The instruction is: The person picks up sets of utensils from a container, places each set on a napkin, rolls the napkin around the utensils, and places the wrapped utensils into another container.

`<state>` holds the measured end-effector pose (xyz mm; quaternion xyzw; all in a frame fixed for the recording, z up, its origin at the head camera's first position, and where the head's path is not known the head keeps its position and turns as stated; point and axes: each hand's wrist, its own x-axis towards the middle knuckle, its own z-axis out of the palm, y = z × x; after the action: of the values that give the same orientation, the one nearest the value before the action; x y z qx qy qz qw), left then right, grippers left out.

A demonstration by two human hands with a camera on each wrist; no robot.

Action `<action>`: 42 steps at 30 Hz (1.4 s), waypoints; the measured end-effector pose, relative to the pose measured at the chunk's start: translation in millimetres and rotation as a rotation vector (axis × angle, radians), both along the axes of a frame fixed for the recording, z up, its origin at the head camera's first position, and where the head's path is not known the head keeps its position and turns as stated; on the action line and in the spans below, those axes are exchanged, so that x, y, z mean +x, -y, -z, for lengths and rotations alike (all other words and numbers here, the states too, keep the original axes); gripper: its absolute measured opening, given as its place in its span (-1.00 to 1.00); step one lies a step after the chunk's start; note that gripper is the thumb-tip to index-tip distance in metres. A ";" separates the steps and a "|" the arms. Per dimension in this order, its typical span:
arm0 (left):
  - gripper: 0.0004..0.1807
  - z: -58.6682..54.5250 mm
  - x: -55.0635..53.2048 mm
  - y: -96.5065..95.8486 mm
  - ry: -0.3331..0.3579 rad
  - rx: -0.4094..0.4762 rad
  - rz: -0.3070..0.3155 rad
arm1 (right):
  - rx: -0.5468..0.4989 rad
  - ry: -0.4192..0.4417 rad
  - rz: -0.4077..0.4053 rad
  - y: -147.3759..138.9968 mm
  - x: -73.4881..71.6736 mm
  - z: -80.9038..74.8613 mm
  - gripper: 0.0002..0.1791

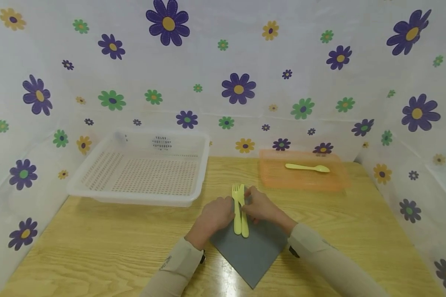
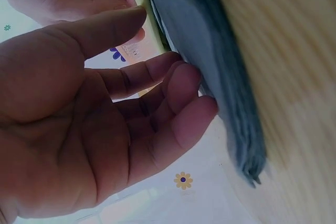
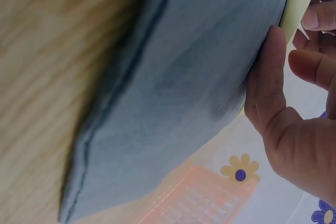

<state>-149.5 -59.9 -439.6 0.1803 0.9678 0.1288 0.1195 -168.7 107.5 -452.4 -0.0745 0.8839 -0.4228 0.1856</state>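
A pale yellow fork and a pale yellow knife lie side by side on a folded dark grey napkin. To the left of the fork is my left hand. In the left wrist view its fingers bend loosely against the napkin, and the thumb points at the yellow cutlery. My right hand is on the other side, close to the knife. In the right wrist view its fingers rest on the napkin, with the thumb apart from them. The left hand partly covers the napkin's left corner.
A white perforated basket stands at the back left of the wooden table. At the back right lies an orange tray with a yellow spoon on it. Flower-patterned sheeting surrounds the table at the back and sides.
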 end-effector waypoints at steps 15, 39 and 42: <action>-0.76 -5.0 2.7 -0.8 -0.005 0.002 -0.003 | -0.018 -0.007 -0.009 -2.3 3.2 -1.6 -0.55; -0.83 -5.8 3.4 -1.3 0.007 -0.008 -0.018 | -0.021 -0.025 -0.054 -6.8 4.5 -2.5 -0.60; -0.84 -6.9 4.0 -1.6 -0.004 -0.007 -0.019 | -0.024 -0.026 -0.059 -7.6 4.4 -3.8 -0.61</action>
<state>-145.5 -58.3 -432.7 0.1711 0.9701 0.1261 0.1169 -164.3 115.1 -448.6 -0.1082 0.8785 -0.4268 0.1856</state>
